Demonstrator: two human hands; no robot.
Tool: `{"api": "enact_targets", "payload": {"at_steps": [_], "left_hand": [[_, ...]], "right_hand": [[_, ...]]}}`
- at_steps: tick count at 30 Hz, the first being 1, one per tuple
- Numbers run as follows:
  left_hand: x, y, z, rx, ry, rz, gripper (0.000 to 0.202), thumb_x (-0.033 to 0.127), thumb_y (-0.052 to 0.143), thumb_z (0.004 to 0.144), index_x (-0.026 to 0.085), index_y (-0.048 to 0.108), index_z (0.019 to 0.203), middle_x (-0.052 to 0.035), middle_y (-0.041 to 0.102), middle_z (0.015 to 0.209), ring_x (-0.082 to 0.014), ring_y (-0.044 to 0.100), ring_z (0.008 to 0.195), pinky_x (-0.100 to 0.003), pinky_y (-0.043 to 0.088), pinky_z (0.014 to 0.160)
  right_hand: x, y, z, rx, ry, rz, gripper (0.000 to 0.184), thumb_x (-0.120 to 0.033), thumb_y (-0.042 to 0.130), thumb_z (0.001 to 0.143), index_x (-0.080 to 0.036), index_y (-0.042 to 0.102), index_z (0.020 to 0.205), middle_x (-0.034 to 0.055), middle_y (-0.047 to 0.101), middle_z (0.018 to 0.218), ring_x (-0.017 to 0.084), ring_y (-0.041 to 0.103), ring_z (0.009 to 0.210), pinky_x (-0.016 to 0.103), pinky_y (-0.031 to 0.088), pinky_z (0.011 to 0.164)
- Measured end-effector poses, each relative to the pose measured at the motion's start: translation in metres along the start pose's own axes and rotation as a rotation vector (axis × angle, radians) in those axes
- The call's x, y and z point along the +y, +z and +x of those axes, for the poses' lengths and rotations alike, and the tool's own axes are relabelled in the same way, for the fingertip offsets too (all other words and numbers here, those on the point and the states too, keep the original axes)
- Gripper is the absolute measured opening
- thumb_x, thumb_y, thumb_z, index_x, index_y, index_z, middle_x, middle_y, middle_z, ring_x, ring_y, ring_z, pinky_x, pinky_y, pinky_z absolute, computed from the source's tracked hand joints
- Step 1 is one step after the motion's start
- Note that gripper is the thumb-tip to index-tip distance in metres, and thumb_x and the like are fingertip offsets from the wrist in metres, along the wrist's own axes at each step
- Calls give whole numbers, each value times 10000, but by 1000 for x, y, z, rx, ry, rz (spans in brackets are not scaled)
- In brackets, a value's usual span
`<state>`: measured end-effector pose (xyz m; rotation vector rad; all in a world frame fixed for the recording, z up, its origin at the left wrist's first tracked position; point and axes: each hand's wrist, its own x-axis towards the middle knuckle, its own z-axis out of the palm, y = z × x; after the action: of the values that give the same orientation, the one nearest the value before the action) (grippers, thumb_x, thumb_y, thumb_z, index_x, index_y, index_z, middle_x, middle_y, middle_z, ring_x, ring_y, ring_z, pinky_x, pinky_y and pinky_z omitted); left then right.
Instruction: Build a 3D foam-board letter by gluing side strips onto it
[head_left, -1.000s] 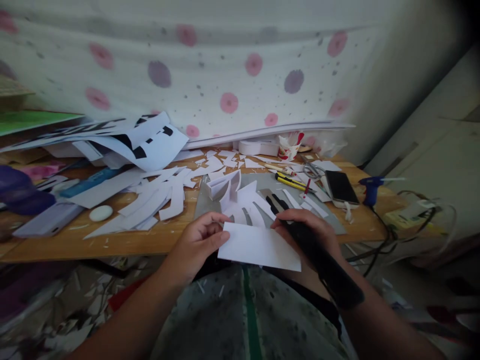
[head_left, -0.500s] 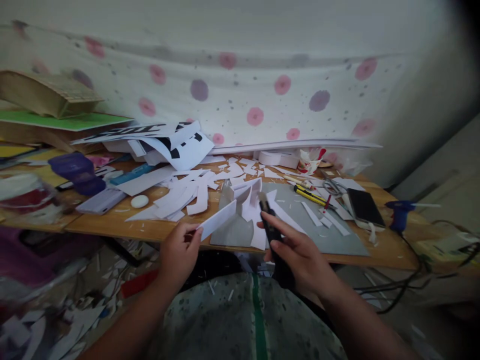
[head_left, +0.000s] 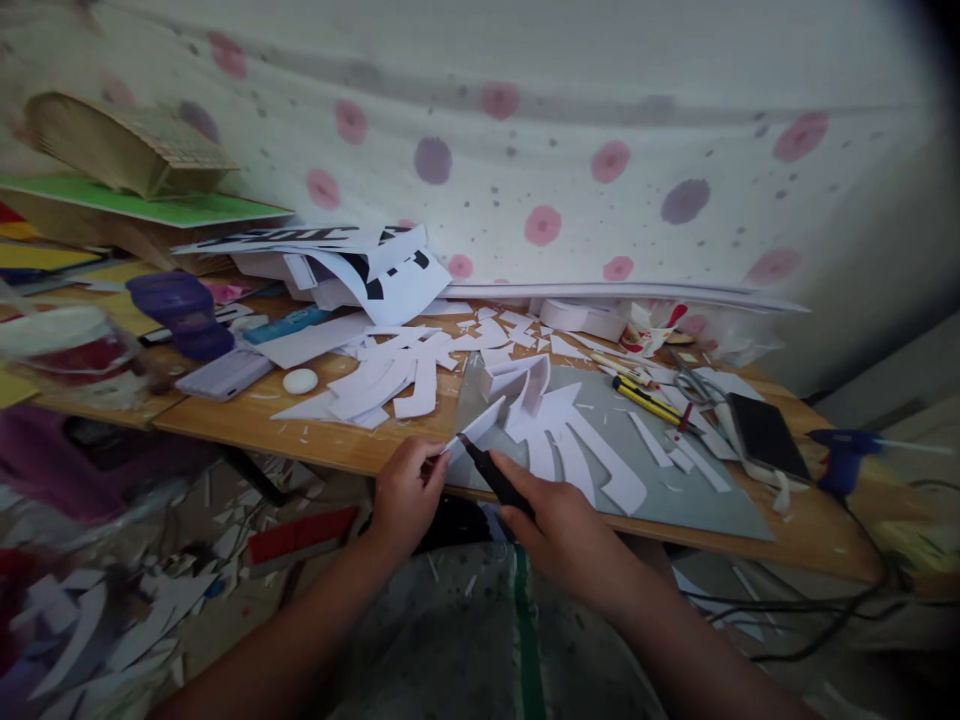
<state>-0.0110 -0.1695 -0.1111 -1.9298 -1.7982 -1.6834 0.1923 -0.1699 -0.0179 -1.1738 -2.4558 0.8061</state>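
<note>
My left hand [head_left: 409, 492] is closed, pinching the near end of a narrow white strip of card [head_left: 480, 427] that tilts up over the table edge. In my right hand [head_left: 559, 525] is a black utility knife [head_left: 501, 482], its tip at the strip close to my left fingertips. Whether the blade touches the card, I cannot tell. Just beyond lies a white cut-out with curved prongs [head_left: 589, 450] on the grey cutting mat [head_left: 679, 500]. A folded white card piece [head_left: 517, 378] stands at the mat's far left.
White offcuts [head_left: 382, 375] are heaped left of the mat. Toward the right lie a yellow cutter [head_left: 649, 400], scissors [head_left: 697, 385], a black phone [head_left: 766, 435] and a blue glue gun [head_left: 844, 460]. A purple container [head_left: 184, 315] and a bucket [head_left: 67, 345] stand at left.
My right hand has brought the knife left and down to the strip. The strip, in my left hand, now shows more edge-on. The view has shifted, uncovering the pronged cut-out.
</note>
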Motion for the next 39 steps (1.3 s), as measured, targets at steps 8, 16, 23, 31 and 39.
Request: {"api": "enact_targets", "payload": {"at_steps": [8,16,23,31,39], "left_hand": [[-3,2,0,29,-44,-59,102,283,590,843,201,648,855,-12,684,823,-149,649,764,-260,514,692],[-2,4,2,39,-213,-81,123,306,601,830,200,661,845,-5,687,773,-152,647,701,-277,521,682],[-5,3,8,5,-362,-144,197,369,603,817,182,655,850,-1,679,673,-149,633,557,-254,519,525],[-3,4,9,7,-358,-148,182,361,618,805,187,664,833,-12,697,737,-155,649,622,-265,531,581],[0,5,6,-10,-226,-112,131,319,618,814,203,677,829,-8,694,783,-153,646,709,-271,518,663]], "right_hand": [[5,-3,6,-10,-7,26,577,-169,481,865,-157,386,1434,108,642,1239,250,617,1122,375,487,949],[15,-4,9,24,-44,89,585,-172,476,866,-194,371,1441,88,590,1311,232,605,1146,387,486,962],[14,-6,7,11,-19,115,578,-172,472,877,-212,363,1443,64,587,1318,217,593,1163,367,481,967],[8,-5,13,-19,2,45,574,-181,477,884,-196,360,1446,99,653,1224,243,625,1105,390,496,931],[4,-5,17,-58,10,-9,574,-172,479,887,-166,360,1448,119,699,1114,256,638,1069,373,479,931]]}}
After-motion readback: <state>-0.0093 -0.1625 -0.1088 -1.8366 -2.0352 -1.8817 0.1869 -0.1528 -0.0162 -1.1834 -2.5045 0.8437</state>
